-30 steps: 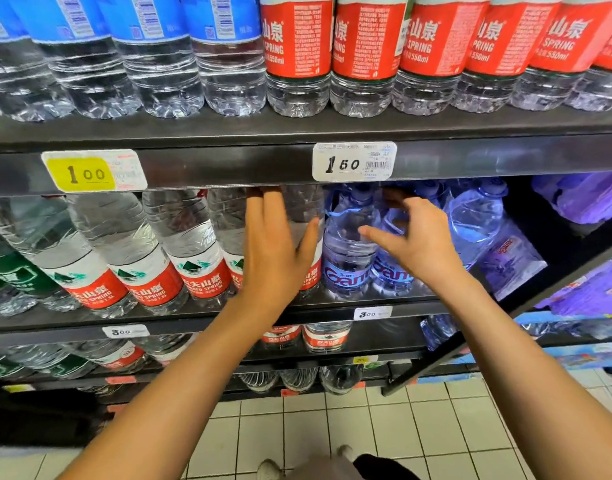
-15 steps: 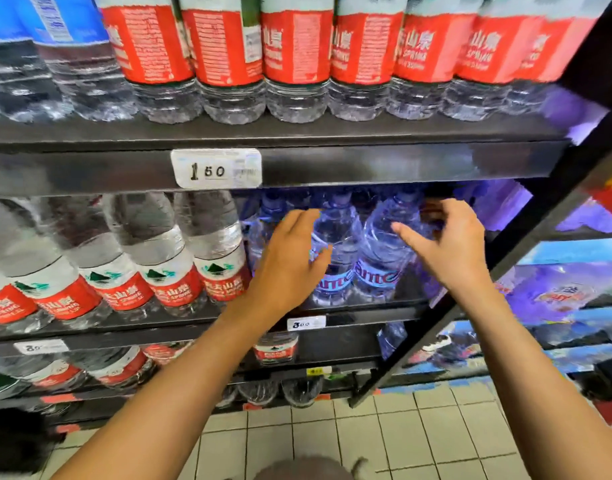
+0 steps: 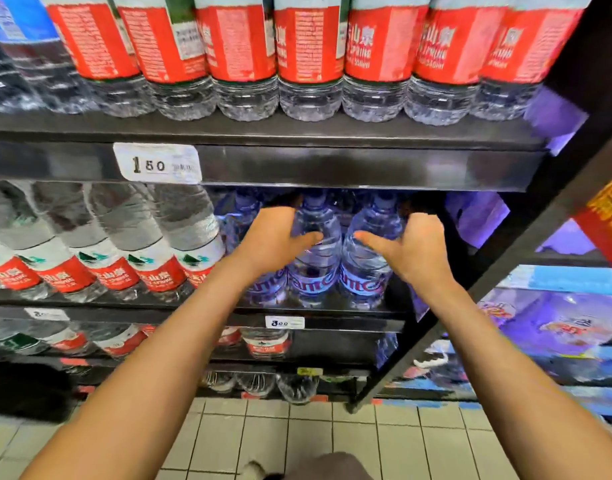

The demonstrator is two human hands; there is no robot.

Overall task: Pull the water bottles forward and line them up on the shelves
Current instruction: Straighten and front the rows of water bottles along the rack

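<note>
Middle shelf [image 3: 332, 315], right end: three blue-tinted bottles with blue labels stand at the front edge. Middle blue bottle [image 3: 315, 258] and right blue bottle [image 3: 365, 268] upright, touching side by side; left blue bottle [image 3: 266, 289] mostly hidden behind the left wrist. More blue caps visible behind them, deeper in, dim.

Left hand [image 3: 271, 239]: fingers curled round the far left side of the middle blue bottle, thumb laid across its front. Right hand [image 3: 413, 249]: fingers curled behind the right blue bottle's shoulder, thumb pointing left across its front. Both grips firm.

Obstructions: the upper shelf's front lip [image 3: 366, 168] hangs low just above the caps. Black diagonal upright [image 3: 505, 282] runs just right of the right hand.

Surroundings: tall red-labelled bottles [image 3: 148, 258] crowd the same shelf to the left, leaning, touching the blue group. Row of smaller red-labelled bottles [image 3: 311, 53] on the upper shelf. Price tag "1.50" [image 3: 157, 163] on the lip; tag "3.00" [image 3: 284, 322] below the blue bottles. Tiled floor [image 3: 297, 438] beneath.
</note>
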